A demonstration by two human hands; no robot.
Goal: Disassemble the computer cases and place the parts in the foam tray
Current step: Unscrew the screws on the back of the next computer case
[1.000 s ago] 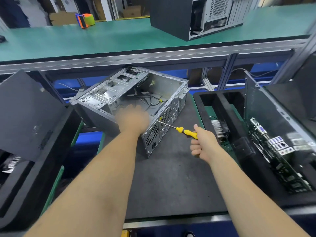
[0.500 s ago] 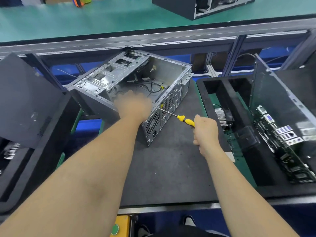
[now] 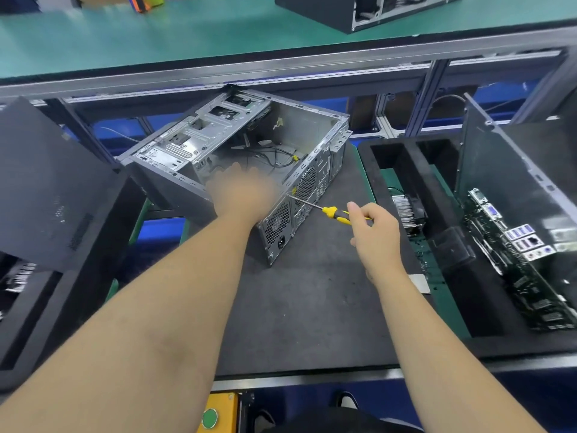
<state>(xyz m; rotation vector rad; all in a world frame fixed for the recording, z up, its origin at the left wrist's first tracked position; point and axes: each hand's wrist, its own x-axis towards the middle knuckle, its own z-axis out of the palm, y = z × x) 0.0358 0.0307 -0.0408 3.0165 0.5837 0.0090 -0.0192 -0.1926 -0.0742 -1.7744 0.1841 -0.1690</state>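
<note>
While the open computer case (image 3: 249, 157) is lying on its side on the dark surface (image 3: 312, 307), its rear panel is facing toward five o'clock and its bare interior, with a few loose cables, is facing up. The left hand (image 3: 243, 195) is resting on the case's near upper edge, at seven o'clock from the cables; it is blurred, so I cannot tell how its fingers are lying. The right hand (image 3: 373, 232) is gripping the yellow-and-black handle of a screwdriver (image 3: 324, 209), fingers curled round it, at three o'clock from the left hand. The tool's shaft is pointing toward ten o'clock, and its tip is touching the top edge of the rear panel. At three o'clock from the case, a black foam tray (image 3: 406, 170) is holding a heatsink (image 3: 406, 210) in one slot and a motherboard (image 3: 512, 245) standing tilted in another, beside a dark side panel (image 3: 499, 170). At nine o'clock another dark panel (image 3: 46, 189) is leaning over a second foam tray (image 3: 87, 282).
</note>
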